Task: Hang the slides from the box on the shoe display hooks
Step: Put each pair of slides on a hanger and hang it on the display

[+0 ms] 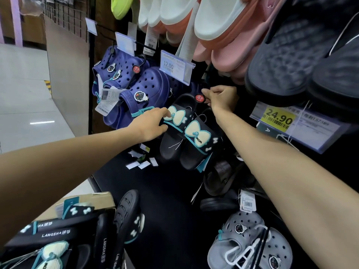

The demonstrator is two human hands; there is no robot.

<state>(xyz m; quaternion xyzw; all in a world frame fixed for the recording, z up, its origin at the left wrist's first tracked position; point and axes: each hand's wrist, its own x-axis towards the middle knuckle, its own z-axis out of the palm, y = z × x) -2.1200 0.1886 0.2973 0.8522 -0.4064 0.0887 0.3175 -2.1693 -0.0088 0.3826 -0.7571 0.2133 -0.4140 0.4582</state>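
Note:
A pair of black slides (191,140) with cream bows and teal trim hangs toe-down in the middle of the display wall. My left hand (153,124) holds the left slide's strap, thumb under and fingers on the bow. My right hand (219,97) is above the pair, fingers curled and pinching the hanger by its round red tag (200,98) at the hook. The hook itself is hidden behind my hand. The cardboard box (91,200) at the bottom left holds several more black slides (58,237) of the same kind.
Navy clogs (136,88) hang to the left, white and pink slides (213,26) above, dark slides (303,61) at upper right. Price tags read 12.00 (175,67) and 24.90 (277,118). Brown slides (223,177) and grey clogs (248,247) hang below. A light floor (25,98) lies left.

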